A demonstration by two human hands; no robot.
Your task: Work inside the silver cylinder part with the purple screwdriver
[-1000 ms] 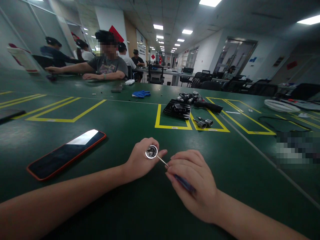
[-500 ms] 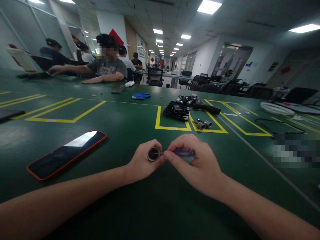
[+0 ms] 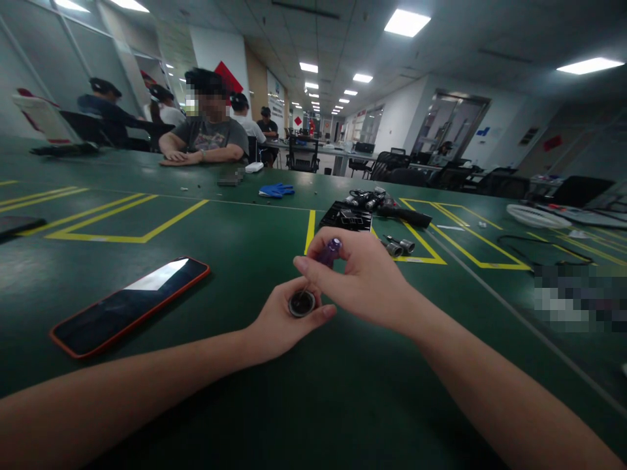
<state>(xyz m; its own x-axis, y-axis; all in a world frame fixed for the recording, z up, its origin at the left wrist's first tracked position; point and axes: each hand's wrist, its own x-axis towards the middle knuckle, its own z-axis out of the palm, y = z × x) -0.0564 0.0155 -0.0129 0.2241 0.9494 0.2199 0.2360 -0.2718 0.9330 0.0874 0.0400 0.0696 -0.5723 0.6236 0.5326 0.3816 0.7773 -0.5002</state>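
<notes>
My left hand [image 3: 284,320] is wrapped round a small round metal piece [image 3: 302,303], its open end facing up and its inside dark. Most of that piece is hidden in my palm, so its full shape cannot be made out. Just above and to the right, my right hand [image 3: 362,281] pinches a screwdriver by its purple see-through handle [image 3: 331,251]. The handle stands steeply tilted, and its thin shaft runs down into the opening of the metal piece. Where the tip touches is too dark to see.
An orange-cased phone [image 3: 132,303] lies to the left. Beyond my hands are metal cylindrical parts [image 3: 399,245], a black packet [image 3: 345,215], cables [image 3: 365,198] and a blue glove [image 3: 277,190]. Yellow tape marks the green table [image 3: 235,241]. A person [image 3: 210,130] sits across.
My right hand has risen and turned, swinging the screwdriver handle from low right to steeply upright over the metal piece. My left hand has tilted that piece slightly. The person opposite drew an arm in.
</notes>
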